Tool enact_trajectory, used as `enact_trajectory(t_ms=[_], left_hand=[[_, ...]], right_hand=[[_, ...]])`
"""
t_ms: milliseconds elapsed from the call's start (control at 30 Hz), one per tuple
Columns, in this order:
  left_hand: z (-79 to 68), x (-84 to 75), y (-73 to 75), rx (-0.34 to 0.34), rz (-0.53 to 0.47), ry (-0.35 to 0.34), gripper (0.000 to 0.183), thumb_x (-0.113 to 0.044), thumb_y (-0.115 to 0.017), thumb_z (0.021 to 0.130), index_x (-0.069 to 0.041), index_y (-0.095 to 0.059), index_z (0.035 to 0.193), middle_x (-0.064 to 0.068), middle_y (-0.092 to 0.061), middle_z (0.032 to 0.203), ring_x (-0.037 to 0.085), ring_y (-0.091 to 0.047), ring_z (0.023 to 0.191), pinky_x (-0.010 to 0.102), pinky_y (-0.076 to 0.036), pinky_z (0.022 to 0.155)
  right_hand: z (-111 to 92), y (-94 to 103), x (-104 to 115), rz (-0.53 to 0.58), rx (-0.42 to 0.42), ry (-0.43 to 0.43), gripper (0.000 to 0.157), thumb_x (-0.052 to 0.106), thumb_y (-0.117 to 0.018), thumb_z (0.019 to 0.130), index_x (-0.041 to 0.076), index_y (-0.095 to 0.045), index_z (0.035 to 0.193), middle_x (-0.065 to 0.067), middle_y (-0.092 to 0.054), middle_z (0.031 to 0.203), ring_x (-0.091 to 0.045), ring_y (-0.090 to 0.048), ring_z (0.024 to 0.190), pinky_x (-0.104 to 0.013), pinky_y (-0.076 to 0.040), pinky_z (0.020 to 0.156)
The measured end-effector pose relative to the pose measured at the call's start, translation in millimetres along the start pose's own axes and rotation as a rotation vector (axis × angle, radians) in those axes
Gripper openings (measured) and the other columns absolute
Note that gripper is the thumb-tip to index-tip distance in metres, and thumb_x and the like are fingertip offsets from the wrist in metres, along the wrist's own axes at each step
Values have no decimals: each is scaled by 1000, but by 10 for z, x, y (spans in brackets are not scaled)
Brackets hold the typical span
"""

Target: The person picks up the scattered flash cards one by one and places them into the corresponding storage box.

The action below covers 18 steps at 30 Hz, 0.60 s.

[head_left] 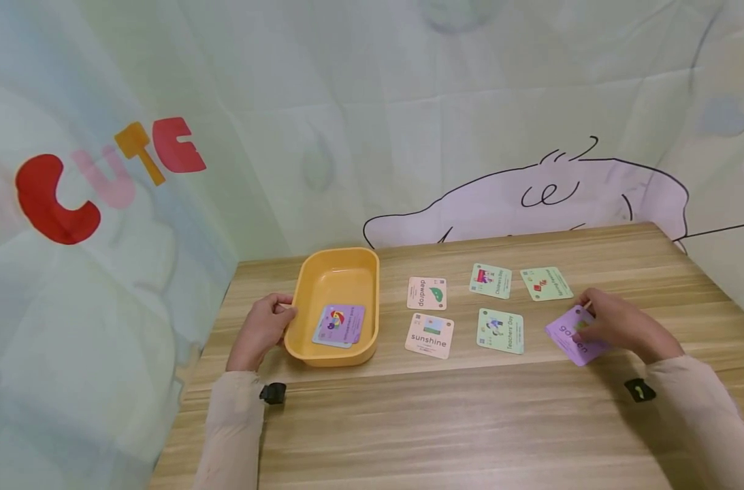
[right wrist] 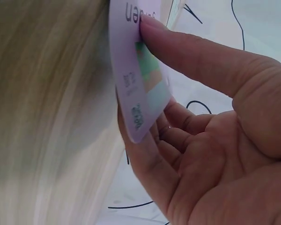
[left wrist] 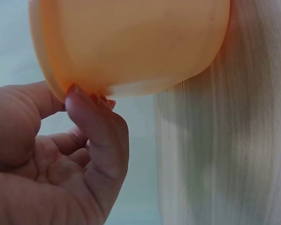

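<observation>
My left hand [head_left: 263,330] pinches the rim of the yellow plastic tray [head_left: 372,286] at its left side; in the left wrist view the thumb and a finger [left wrist: 98,117] meet at the rim. Inside the tray lie a purple card [head_left: 352,325] and, partly hidden under it, a blue one. Over at the right, my right hand [head_left: 623,325] holds a purple card [right wrist: 126,89] marked "garden", its thumb on the printed face and fingers behind. The card is tilted above the wooden table.
Between the hands lie two pale orange cards, "dewdrop" [head_left: 427,293] and "sunshine" [head_left: 429,335]. Right of them are green cards: "Children's Day" [head_left: 491,281], "Teachers' Day" [head_left: 499,331] and another green card [head_left: 546,283]. A printed curtain [head_left: 347,136] hangs behind the wooden table [head_left: 445,429].
</observation>
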<state>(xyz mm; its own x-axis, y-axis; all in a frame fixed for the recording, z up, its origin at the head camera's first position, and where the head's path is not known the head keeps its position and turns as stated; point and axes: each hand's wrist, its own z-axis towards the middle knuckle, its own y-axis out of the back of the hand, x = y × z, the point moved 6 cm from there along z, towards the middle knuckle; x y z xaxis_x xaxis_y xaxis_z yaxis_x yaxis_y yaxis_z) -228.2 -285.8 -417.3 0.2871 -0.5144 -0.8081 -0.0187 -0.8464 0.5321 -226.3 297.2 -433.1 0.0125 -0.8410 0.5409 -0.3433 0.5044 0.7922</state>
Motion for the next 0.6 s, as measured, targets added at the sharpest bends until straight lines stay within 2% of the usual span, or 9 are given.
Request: enact_trajectory(t_ms=[200,300,600], left_hand=[[0,8,1,2,-1,-1,36,-18,-52,106,-1,-50,138,13,-55,101,20,-58,72,27,-54,58],[0,8,-2,5,-6,-10,37,-17,-51,106,1,-50,138,13,-56,100,20,-59,71,27,-54,57],[0,6,2,2,-9,-9,37,-17,-52,105,0,-51,138,13,-55,100,21,-59,72,27,-54,57]], right_hand=[[14,-17,-52,-2,-11,-40,47,15,-82,83,-11,-55,111,-15,-58,93,-27,-53,84,-34,-45,69],[13,-17,-56,-7,-29,-25,42,16,-81,82,-9,-57,106,-13,-56,89,-26,-52,82,-33,-43,67],[2,-11,-37,-28,-58,26,42,14,-77,87,-11,-55,112,-14,-58,91,-25,-53,80,-33,-43,65]])
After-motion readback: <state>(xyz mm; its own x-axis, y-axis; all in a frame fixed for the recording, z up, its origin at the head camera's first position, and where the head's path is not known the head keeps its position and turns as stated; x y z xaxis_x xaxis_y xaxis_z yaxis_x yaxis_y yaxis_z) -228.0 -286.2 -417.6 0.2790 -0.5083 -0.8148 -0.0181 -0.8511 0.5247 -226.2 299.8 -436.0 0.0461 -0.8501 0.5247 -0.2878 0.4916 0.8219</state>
